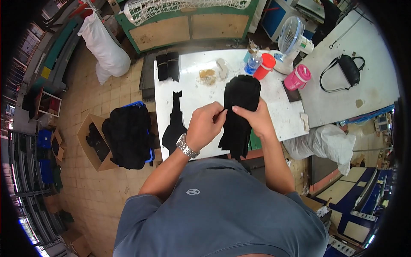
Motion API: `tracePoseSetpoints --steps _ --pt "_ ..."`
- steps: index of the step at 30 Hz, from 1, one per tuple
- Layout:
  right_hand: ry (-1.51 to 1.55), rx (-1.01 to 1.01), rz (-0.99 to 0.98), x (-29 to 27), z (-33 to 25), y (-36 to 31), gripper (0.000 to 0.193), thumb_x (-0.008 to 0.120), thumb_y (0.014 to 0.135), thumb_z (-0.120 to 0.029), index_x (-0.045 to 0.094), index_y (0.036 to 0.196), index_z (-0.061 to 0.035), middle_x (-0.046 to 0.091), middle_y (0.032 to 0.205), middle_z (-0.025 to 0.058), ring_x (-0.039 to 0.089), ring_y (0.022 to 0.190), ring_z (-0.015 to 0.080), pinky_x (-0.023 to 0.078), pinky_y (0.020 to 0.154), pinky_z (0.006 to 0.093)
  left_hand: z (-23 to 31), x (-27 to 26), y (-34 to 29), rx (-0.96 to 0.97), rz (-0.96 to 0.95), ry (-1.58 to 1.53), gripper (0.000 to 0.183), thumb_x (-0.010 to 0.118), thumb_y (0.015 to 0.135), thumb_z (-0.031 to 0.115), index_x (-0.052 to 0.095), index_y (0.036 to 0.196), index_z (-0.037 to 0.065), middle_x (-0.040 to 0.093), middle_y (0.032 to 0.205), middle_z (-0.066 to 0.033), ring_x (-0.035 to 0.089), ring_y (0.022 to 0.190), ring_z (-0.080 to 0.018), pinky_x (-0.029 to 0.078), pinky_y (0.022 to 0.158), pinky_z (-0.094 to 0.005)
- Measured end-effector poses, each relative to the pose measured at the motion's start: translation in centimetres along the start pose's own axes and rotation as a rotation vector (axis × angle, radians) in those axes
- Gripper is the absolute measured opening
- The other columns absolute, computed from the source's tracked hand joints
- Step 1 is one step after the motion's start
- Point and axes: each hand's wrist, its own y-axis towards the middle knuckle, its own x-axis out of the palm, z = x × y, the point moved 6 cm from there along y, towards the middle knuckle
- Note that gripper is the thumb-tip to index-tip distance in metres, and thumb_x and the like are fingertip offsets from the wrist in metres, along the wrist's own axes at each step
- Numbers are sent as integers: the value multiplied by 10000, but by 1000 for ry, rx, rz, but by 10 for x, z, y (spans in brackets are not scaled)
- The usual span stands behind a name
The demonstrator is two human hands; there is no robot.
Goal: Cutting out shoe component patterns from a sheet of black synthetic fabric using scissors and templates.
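A thick stack of black fabric pieces (240, 92) stretches over the near right part of the white table, its lower end close to my body. My right hand (258, 119) grips the stack's right side, thumb lying across the top and fingers hidden behind. At the stack's left edge, my left hand (207, 124) is closed in a pinch; what its fingertips hold is too small to make out. Left of that hand lies a narrow black fabric piece with a wide end (174, 124). Two bundled black stacks (167, 67) rest at the table's far left corner.
Rubber bands (207, 77) lie mid-table. Beyond the stack stand a water bottle (253, 63), a red cup (265, 66), a pink jug (297, 77) and a fan (293, 40). Left of the table are a blue crate heaped with black fabric (127, 135) and a cardboard box (90, 141).
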Motion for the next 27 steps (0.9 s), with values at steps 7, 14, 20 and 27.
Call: tracePoseSetpoints --steps 7,14,20,27 --pt "155 -118 96 -15 -12 4 422 785 848 52 642 1240 -7 721 1102 56 703 960 156 585 869 326 -5 30 16 44 -103 -269 219 573 1073 153 672 1157 -23 702 908 -105 675 782 -153 555 727 -302" --pt "296 -52 -11 -9 5 -8 484 779 847 56 591 1289 -12 708 1162 83 701 993 172 595 861 322 -27 42 24 -291 -445 -941 361 686 1005 129 545 1325 42 692 871 -67 679 754 -135 602 744 -318" --pt "352 -71 -45 4 7 -11 512 768 859 46 574 1328 -27 693 1191 77 682 1056 164 579 911 324 -22 57 27 -126 -312 -844 651 833 896 189 488 1427 36 677 1180 -30 618 1079 -100 486 1007 -311" --pt "72 -303 137 13 -5 -15 419 754 953 -121 580 1311 9 682 1211 97 647 1093 187 506 979 335 -18 73 11 -236 -224 -801 750 802 940 258 394 1524 22 592 1385 -76 585 1218 -148 468 1081 -335"
